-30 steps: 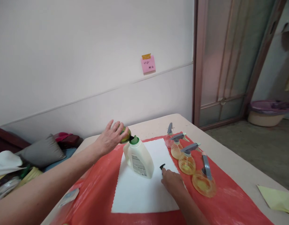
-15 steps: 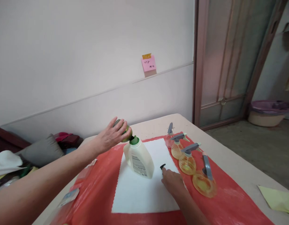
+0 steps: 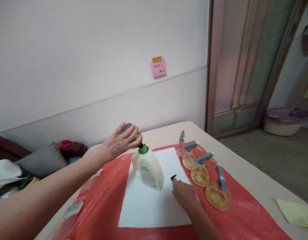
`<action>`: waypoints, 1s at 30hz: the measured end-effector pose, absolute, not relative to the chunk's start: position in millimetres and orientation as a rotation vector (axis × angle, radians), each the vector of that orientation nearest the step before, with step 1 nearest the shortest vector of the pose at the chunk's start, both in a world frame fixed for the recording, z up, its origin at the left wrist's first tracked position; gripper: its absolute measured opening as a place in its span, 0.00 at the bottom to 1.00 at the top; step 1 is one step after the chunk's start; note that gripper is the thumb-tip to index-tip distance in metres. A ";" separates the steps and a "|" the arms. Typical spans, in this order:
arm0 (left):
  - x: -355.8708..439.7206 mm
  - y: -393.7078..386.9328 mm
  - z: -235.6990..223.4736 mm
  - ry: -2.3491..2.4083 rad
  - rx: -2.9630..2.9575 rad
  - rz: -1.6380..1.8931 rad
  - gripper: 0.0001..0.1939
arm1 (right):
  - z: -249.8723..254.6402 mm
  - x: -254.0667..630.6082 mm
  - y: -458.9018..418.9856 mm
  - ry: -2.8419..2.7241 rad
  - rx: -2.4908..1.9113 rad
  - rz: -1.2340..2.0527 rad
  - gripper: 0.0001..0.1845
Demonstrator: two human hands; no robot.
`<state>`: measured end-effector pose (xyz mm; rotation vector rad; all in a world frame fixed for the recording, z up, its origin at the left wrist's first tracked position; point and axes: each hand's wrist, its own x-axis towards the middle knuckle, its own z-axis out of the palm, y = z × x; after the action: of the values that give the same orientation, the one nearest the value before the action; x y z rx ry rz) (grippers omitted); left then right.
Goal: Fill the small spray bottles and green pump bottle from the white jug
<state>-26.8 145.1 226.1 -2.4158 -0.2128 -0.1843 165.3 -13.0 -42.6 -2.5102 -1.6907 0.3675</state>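
My left hand (image 3: 122,141) is wrapped round a small dark green bottle (image 3: 126,127), tipped with its black neck down at the green-rimmed mouth of a white jug (image 3: 153,175). The jug has a side handle and a printed label, and it stands on a white cloth (image 3: 141,213). Lower right of it, my right hand (image 3: 184,195) is closed on a black pump head (image 3: 173,177), whose spout sticks out past the fingers. Whether liquid is flowing between the bottle and jug cannot be made out.
Several spray bottles (image 3: 200,174) with grey triggers line the right side of the red sheet (image 3: 244,206). A yellow paper (image 3: 295,213) lies at the table's right edge. A pink note (image 3: 159,68) is taped to the wall. Cushions (image 3: 45,158) and clothes are at left.
The green bottle and my left hand have shifted slightly up and right, and the black neck shows more clearly at the jug's mouth. My right hand is still.
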 end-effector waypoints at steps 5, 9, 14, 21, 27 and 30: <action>-37.1 142.6 206.8 -0.364 -2.347 -0.245 0.36 | -48.2 165.2 -12.7 -1.697 -2.509 0.328 0.15; -49.4 140.7 176.5 -0.551 -2.340 -0.427 0.35 | -51.5 164.2 -11.9 -1.696 -2.511 0.311 0.14; -60.3 132.8 132.6 -1.084 -2.352 -0.783 0.34 | -50.7 162.1 -9.8 -1.644 -2.518 0.322 0.13; -68.4 65.4 38.6 -2.070 -2.404 -1.745 0.44 | -52.5 159.7 -2.0 -1.414 -2.453 0.419 0.17; -52.2 -1.9 -53.7 -2.096 -2.800 -1.422 0.46 | -46.3 173.3 3.6 -1.020 -2.091 0.505 0.11; -45.6 -8.2 -68.1 -2.168 -2.941 -1.128 0.45 | -35.1 180.8 -3.5 -0.817 -1.744 0.558 0.18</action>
<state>-45.6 -8.2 -68.1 -2.9406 -2.1680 -1.1276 180.8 -3.5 -35.1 -1.7443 -0.8175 0.5581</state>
